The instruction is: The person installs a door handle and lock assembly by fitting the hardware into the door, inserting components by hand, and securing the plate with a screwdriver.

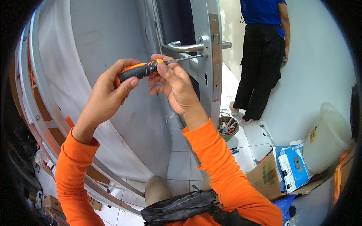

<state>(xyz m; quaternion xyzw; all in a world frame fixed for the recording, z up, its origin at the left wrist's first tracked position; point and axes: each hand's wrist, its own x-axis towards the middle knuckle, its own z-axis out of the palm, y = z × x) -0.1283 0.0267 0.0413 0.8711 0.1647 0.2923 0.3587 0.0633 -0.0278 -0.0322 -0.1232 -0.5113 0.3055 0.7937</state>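
Note:
A screwdriver (140, 71) with a black and orange handle is held almost level, its thin shaft pointing right. My left hand (113, 84) wraps round the back end of the handle. With thumb and fingers, my right hand (175, 81) holds the front of the handle, where the shaft comes out. The shaft's tip meets a small round fitting on the grey door (206, 92), just below the silver lever handle (186, 46). A metal lock plate (216, 69) runs down the door's edge, and a slot opens lower on the door's face.
A person (262, 56) in blue top and black trousers stands beyond the door. Near their feet sits a bucket of tools (228, 136). Lower right are a cardboard box (264, 176), blue binders (296, 165) and a whitish bin (327, 132). A curved metal frame (34, 75) rises at left.

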